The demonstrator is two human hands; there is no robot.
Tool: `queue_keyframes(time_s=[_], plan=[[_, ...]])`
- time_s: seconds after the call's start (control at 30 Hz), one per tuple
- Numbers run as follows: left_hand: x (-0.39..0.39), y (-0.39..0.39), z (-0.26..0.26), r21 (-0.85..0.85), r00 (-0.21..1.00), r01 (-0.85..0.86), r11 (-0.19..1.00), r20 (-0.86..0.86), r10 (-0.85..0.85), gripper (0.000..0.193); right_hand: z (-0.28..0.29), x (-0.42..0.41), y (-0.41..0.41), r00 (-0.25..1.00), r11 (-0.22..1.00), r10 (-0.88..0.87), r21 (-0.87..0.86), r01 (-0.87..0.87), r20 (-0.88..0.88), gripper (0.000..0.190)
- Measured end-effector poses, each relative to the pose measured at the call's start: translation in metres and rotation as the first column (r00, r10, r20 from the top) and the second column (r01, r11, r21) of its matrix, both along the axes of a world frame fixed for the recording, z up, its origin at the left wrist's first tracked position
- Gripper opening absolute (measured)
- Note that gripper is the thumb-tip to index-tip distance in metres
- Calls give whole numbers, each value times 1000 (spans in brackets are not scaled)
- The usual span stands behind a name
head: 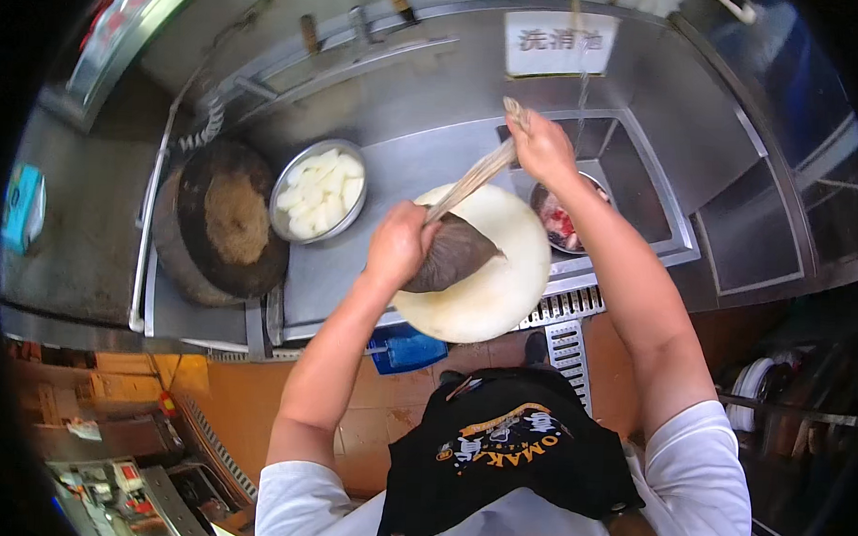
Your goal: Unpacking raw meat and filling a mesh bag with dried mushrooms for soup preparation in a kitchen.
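A filled cloth bag, dark and bulging below its neck, is held over a round white cutting board. My left hand grips the bag where the bulge meets the neck. Higher up and to the right, my right hand clasps the far end of the long twisted neck, which is stretched taut between both hands. Most of the bag's lower left side is hidden by my left hand. What fills the bag cannot be seen.
Left of the board stand a metal bowl of white chunks and a large dark wok with brownish contents. At right, a metal sink takes running water; a bowl of raw meat sits there, partly behind my right forearm. A blue dustpan-like object lies below.
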State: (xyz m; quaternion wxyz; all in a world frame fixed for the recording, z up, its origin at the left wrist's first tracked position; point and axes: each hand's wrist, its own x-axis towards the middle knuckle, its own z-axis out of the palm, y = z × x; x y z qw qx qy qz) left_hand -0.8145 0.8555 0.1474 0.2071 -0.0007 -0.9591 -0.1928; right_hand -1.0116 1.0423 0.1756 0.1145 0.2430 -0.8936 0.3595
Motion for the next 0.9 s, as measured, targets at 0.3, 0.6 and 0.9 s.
queue_keyframes(time_s=[0.3,0.6,0.9], plan=[[-122,69,23,798,978,-10,602,-118,174,15,-53,107,83,39,328,868,-630,704,495,28],[-49,62,106,890,995,-86,448,100,-8,7,-99,0,-38,-393,217,917,-917,333,74,44],[6,70,-48,747,972,-200,634,69,224,10,-56,14,-19,301,402,878,-234,-885,372,30]])
